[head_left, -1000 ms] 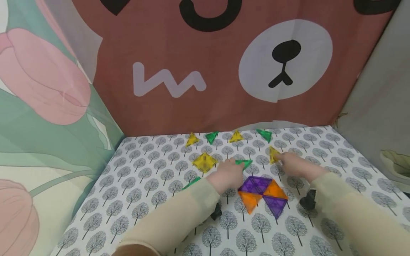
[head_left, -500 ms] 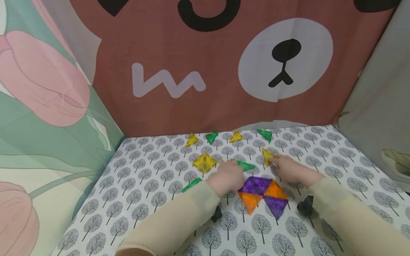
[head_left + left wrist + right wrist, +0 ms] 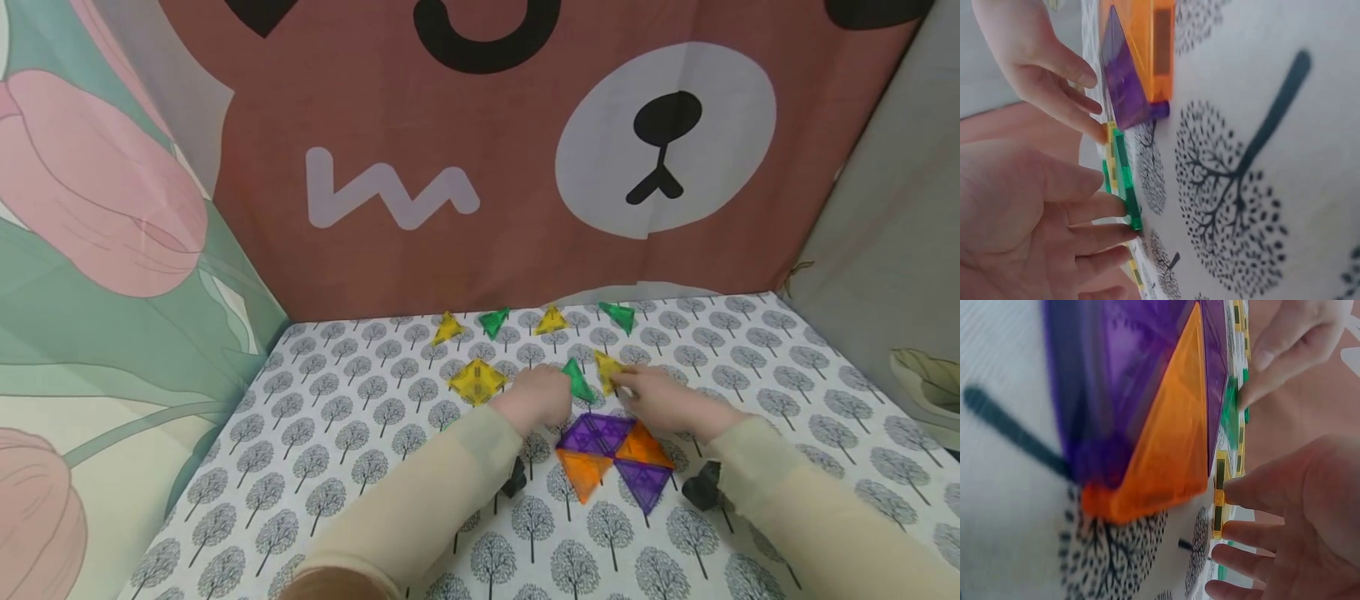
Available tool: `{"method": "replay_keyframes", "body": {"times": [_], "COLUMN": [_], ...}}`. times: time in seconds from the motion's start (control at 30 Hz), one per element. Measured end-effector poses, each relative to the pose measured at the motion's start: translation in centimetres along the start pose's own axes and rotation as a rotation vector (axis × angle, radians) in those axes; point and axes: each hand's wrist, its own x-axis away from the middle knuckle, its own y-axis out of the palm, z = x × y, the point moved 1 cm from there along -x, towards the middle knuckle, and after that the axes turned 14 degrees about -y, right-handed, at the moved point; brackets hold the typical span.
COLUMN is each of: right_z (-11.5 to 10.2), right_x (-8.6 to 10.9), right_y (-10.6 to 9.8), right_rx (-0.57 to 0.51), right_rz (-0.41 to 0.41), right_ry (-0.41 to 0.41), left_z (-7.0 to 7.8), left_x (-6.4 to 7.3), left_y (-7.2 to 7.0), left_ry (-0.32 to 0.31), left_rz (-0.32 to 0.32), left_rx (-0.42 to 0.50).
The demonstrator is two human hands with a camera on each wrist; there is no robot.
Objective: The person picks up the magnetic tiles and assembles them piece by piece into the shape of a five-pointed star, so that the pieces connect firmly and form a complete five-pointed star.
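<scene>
In the head view, my left hand (image 3: 538,397) reaches to a translucent green triangle tile (image 3: 578,381) lying on the cloth. The left wrist view shows its extended fingers touching that tile's edge (image 3: 1124,178). Just to the right, my right hand (image 3: 660,402) has its fingertips on a yellow triangle tile (image 3: 606,372). Thumb and forefinger both meet this yellow tile (image 3: 1219,499) in the right wrist view, the other fingers stretched out. A narrow gap separates the green and yellow tiles. Nearer me lies a cluster of purple tiles (image 3: 600,433) and orange tiles (image 3: 583,473).
Yellow tiles (image 3: 552,322) and green tiles (image 3: 619,317) lie in a row along the back edge. A yellow diamond (image 3: 478,381) lies left of my left hand. Tree-print cloth (image 3: 360,467) covers the table. Behind rises a brown bear-print curtain (image 3: 420,267).
My right hand has slid the yellow tile left, toward the green one. Under my left hand the green tile has turned, one point now facing away. The purple and orange cluster stays put.
</scene>
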Motion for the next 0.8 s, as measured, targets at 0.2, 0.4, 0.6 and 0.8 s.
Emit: {"method": "replay_keyframes", "body": {"times": [0.2,0.4,0.6,0.8], "right_z": [-0.8,-1.9,-2.6,-2.3], "right_x": [-1.0,-1.9,-2.6,-4.1], "right_y": [0.3,0.4,0.4,-0.7], "right_rx": [0.001,0.001,0.009,0.056], "right_rz": [-0.017,-0.021,-0.043,-0.117], "right_ry": [-0.042,-0.042,-0.025,-0.095], "left_z": [-0.7,-1.2,-1.7,-2.4], "left_x": [-0.6,-1.0,-1.3,-1.7], "left_y": [-0.1,-0.3,-0.2,-0.4], "left_ry": [-0.005,-0.005,-0.008,-0.015], "left_rz": [-0.022,-0.033,-0.029,-0.088], "left_rx": [0.039,0.013,0.014,0.099]}}
